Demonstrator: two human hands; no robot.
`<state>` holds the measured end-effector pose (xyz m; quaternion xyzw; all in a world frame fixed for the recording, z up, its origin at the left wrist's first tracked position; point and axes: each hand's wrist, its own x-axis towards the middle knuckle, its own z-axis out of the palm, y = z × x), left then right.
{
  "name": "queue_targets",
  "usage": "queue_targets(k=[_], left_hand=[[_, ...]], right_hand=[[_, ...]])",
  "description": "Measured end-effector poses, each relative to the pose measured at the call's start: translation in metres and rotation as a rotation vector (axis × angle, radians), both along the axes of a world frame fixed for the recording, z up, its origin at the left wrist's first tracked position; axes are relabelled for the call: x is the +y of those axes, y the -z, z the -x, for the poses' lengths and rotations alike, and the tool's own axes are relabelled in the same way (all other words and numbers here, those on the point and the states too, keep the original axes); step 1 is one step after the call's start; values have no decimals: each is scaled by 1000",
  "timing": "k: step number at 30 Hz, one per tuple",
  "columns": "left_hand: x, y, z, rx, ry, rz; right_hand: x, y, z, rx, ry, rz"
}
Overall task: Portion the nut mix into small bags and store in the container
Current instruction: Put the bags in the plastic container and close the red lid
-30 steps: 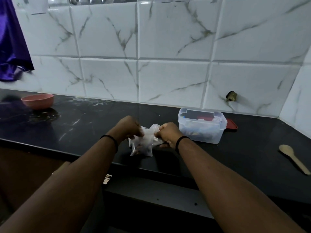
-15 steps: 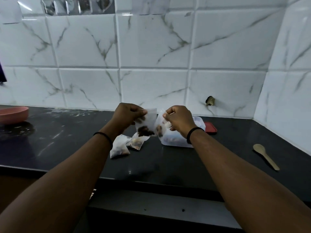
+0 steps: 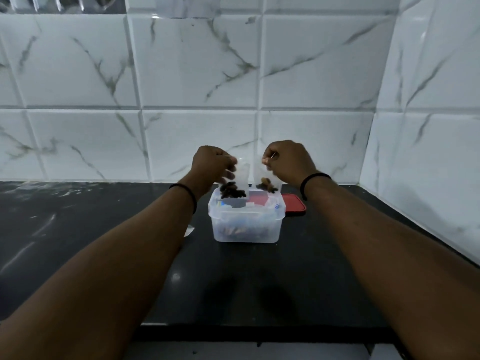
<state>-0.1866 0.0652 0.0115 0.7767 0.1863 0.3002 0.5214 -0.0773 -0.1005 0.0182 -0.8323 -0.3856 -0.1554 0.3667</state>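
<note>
Head view, left hand grip pinching small bag, right hand pinching seemingly another bag, above container.

Dim, cool light w/ a bluish cast. Brightest on the tiled wall; the black table stayed dark, w/ faint pale reflections at far left and one small glint near centre. Two soft shadows sat on the table near the front edge. Both hands were motion-blurred. Tile lines bowed toward the edges, wide-angle distortion.
</note>
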Motion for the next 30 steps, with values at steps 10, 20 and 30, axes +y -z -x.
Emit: queue_targets(k=[10,20,30], left_hand=[[25,34,-50,542,7,-439],[11,54,-59,590,99,-982],[20,26,-6,319,52,-714]], right_hand=[[43,45,-49,238,-159,418],[43,62,-42,-75,-132,466],[36,42,-8,4,-130,229]])
